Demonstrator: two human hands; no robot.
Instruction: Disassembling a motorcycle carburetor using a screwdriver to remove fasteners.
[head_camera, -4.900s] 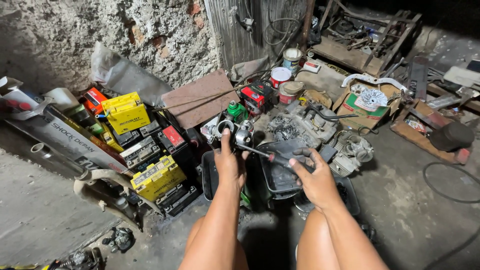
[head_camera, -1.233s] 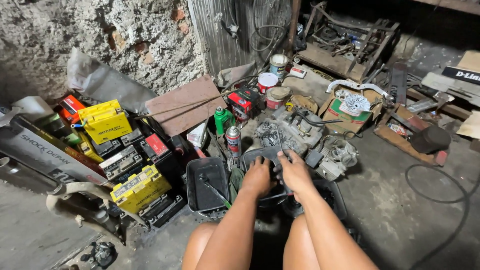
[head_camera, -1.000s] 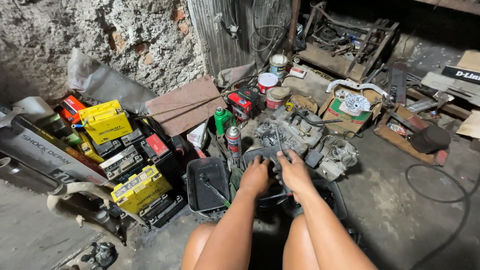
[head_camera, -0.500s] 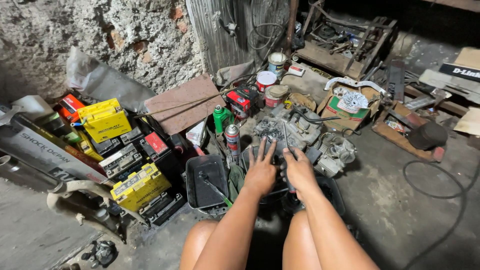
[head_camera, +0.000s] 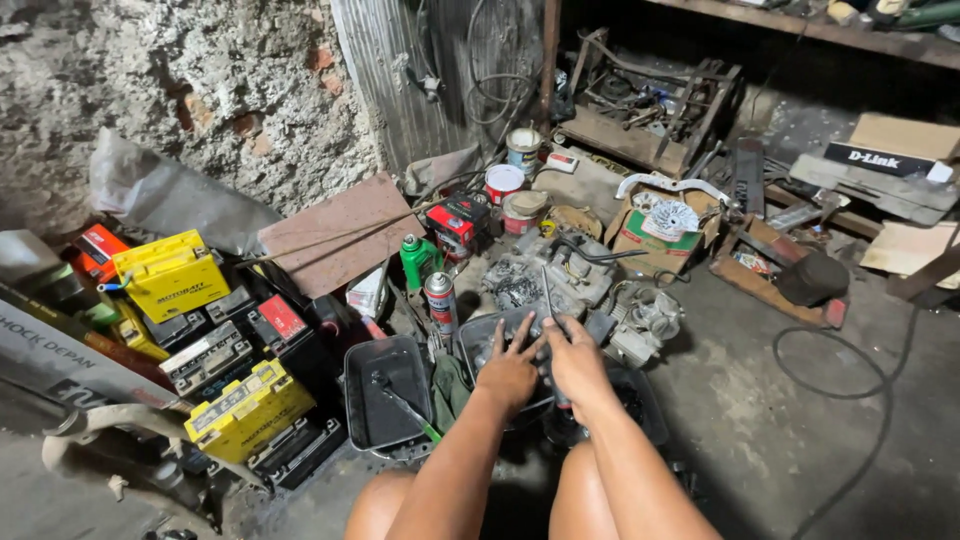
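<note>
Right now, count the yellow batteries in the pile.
3: one large yellow battery high at the left, one low beside the black tray, one small between them. More may be hidden.

A cluttered motorcycle repair workshop was seen, its concrete floor (head_camera: 800, 420) strewn with engine parts (head_camera: 560, 280), old batteries (head_camera: 170, 275), spray cans (head_camera: 440, 305) and oil trays (head_camera: 385, 400) beneath a crumbling plaster wall (head_camera: 180, 90).

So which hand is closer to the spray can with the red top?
The left hand. It rests on the dark tray just right of the spray can, with a small gap between them. The right hand sits farther right, on the other side of the left hand.
</note>
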